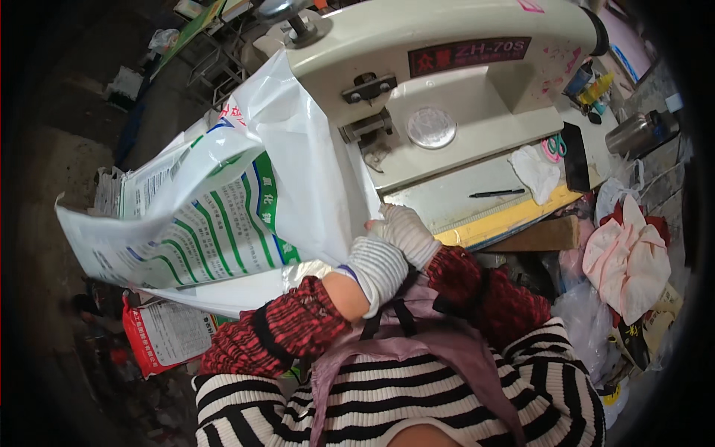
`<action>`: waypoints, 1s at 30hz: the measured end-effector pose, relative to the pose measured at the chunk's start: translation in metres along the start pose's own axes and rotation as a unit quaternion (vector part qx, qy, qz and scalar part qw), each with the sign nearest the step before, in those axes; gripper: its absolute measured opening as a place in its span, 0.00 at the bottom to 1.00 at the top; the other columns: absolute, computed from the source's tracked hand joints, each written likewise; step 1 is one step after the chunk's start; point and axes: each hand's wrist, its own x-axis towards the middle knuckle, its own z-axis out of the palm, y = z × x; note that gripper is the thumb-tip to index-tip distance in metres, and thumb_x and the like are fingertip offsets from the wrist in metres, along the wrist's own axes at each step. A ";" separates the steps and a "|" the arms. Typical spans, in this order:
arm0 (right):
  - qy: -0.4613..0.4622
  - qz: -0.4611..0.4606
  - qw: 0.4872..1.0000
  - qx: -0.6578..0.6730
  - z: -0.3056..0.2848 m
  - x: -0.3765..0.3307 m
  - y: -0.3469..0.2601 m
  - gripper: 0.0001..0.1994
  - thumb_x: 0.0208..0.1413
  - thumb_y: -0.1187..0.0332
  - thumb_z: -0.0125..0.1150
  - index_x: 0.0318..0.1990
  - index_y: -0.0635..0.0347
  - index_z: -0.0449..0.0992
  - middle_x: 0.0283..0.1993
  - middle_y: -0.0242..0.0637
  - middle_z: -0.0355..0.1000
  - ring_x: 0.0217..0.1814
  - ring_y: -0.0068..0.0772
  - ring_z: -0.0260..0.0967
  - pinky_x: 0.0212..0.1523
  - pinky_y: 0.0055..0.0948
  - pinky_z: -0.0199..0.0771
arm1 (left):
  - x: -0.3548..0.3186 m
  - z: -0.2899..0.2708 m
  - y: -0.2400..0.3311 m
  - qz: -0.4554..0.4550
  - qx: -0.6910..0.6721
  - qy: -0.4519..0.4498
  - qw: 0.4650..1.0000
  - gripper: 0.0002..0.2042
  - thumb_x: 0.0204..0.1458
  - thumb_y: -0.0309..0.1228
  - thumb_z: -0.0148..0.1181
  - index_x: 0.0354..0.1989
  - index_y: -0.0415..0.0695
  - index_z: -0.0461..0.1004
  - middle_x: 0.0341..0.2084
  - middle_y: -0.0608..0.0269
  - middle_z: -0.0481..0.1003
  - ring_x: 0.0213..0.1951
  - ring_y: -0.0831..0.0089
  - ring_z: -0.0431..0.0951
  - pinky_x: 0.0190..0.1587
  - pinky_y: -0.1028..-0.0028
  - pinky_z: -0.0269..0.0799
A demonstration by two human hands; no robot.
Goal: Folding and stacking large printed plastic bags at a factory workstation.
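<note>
A large white printed sack [309, 160] with green and blue bands spreads out to the left of a cream industrial sewing machine [462, 82]. Its right edge runs down beside the machine bed to my hands. My left hand [378, 264], in a grey-white striped glove, is closed at that edge, its fingers partly hidden. Just beyond it and touching it, my gloved right hand [408, 232] has its fingers curled, pinching the sack's edge. Both hands are in front of the machine's needle area, below the presser parts [366, 123].
On the machine table are a black pen [497, 194], a white cloth [536, 175], scissors [553, 147], a dark phone-like slab [575, 158] and a yellow strip [514, 216]. A metal flask [640, 134] lies at right, above pink cloth [629, 249]. A red-and-white bag [167, 335] lies lower left.
</note>
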 end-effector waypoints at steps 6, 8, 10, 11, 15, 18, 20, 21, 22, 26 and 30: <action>-0.019 -0.303 0.952 0.031 -0.002 0.038 0.007 0.22 0.60 0.52 0.48 0.34 0.66 0.77 0.23 0.49 0.74 0.23 0.45 0.72 0.29 0.37 0.72 | 0.014 -0.003 -0.067 -0.035 0.011 0.130 0.991 0.10 0.42 0.32 0.59 0.31 0.41 0.79 0.25 0.53 0.78 0.28 0.56 0.79 0.29 0.61 0.74; -0.069 -0.115 0.978 0.160 -0.005 0.032 0.012 0.22 0.60 0.51 0.48 0.31 0.64 0.76 0.20 0.45 0.72 0.19 0.38 0.68 0.25 0.33 0.68 | 0.020 -0.012 -0.088 -0.098 0.007 0.110 0.989 0.09 0.42 0.32 0.58 0.31 0.41 0.77 0.25 0.51 0.77 0.27 0.55 0.78 0.29 0.61 0.73; -0.097 0.072 0.947 0.298 -0.018 0.012 -0.018 0.21 0.61 0.52 0.50 0.27 0.60 0.73 0.14 0.34 0.66 0.13 0.22 0.58 0.18 0.24 0.60 | 0.035 0.025 -0.136 -0.127 -0.009 0.258 0.958 0.09 0.44 0.32 0.58 0.32 0.42 0.77 0.23 0.51 0.76 0.25 0.55 0.77 0.27 0.60 0.72; -0.104 0.063 0.949 0.290 -0.014 0.008 -0.020 0.21 0.61 0.52 0.50 0.27 0.60 0.73 0.14 0.34 0.66 0.13 0.22 0.58 0.18 0.24 0.60 | 0.044 0.039 -0.157 -0.148 -0.011 0.339 0.929 0.09 0.45 0.32 0.57 0.33 0.42 0.77 0.23 0.52 0.76 0.23 0.56 0.77 0.26 0.60 0.71; -0.122 0.043 0.928 0.350 -0.018 0.000 -0.025 0.16 0.58 0.58 0.58 0.32 0.64 0.72 0.16 0.30 0.66 0.17 0.18 0.61 0.19 0.20 0.61 | 0.051 0.034 -0.174 -0.206 0.074 0.260 0.941 0.12 0.50 0.29 0.53 0.43 0.44 0.74 0.22 0.56 0.76 0.22 0.59 0.77 0.24 0.61 0.71; 0.020 -0.168 0.965 0.199 -0.026 0.013 -0.045 0.13 0.56 0.65 0.60 0.43 0.64 0.73 0.35 0.31 0.72 0.35 0.18 0.66 0.37 0.20 0.67 | 0.033 0.025 -0.144 -0.197 -0.002 0.174 0.965 0.14 0.54 0.29 0.49 0.49 0.46 0.72 0.27 0.54 0.78 0.27 0.58 0.79 0.30 0.60 0.74; 0.025 -0.185 0.948 0.257 -0.025 0.029 -0.082 0.16 0.54 0.64 0.62 0.45 0.65 0.72 0.35 0.35 0.73 0.37 0.26 0.67 0.41 0.27 0.68 | 0.021 0.052 -0.137 -0.178 -0.089 0.228 0.953 0.14 0.55 0.30 0.49 0.50 0.47 0.72 0.34 0.51 0.78 0.35 0.57 0.79 0.38 0.57 0.73; 0.034 -0.196 0.928 0.315 -0.025 0.033 -0.103 0.19 0.52 0.63 0.64 0.46 0.66 0.71 0.36 0.39 0.73 0.39 0.35 0.68 0.45 0.35 0.69 | 0.021 0.084 -0.136 -0.154 -0.117 0.329 0.924 0.14 0.54 0.29 0.50 0.49 0.47 0.72 0.38 0.50 0.77 0.40 0.58 0.78 0.42 0.57 0.72; 0.045 -0.200 0.908 0.366 -0.033 0.042 -0.106 0.18 0.51 0.65 0.65 0.46 0.66 0.71 0.37 0.39 0.74 0.39 0.33 0.69 0.45 0.33 0.69 | -0.002 0.037 -0.101 -0.133 -0.148 0.263 0.944 0.14 0.50 0.28 0.54 0.46 0.46 0.72 0.39 0.51 0.75 0.46 0.56 0.75 0.48 0.58 0.69; -0.001 -0.189 0.856 0.482 -0.046 0.032 -0.145 0.15 0.52 0.67 0.64 0.43 0.67 0.74 0.37 0.34 0.75 0.39 0.22 0.68 0.43 0.26 0.68 | -0.091 0.035 -0.062 -0.054 -0.395 0.405 0.823 0.28 0.41 0.31 0.67 0.54 0.41 0.66 0.51 0.51 0.68 0.56 0.54 0.67 0.56 0.65 0.67; 0.036 -0.179 0.878 0.443 -0.076 0.015 -0.151 0.09 0.54 0.68 0.62 0.39 0.63 0.77 0.34 0.28 0.75 0.35 0.17 0.66 0.40 0.23 0.67 | -0.165 0.069 -0.041 -0.097 -0.713 0.505 0.477 0.40 0.46 0.60 0.61 0.61 0.42 0.64 0.58 0.54 0.65 0.59 0.60 0.65 0.60 0.54 0.63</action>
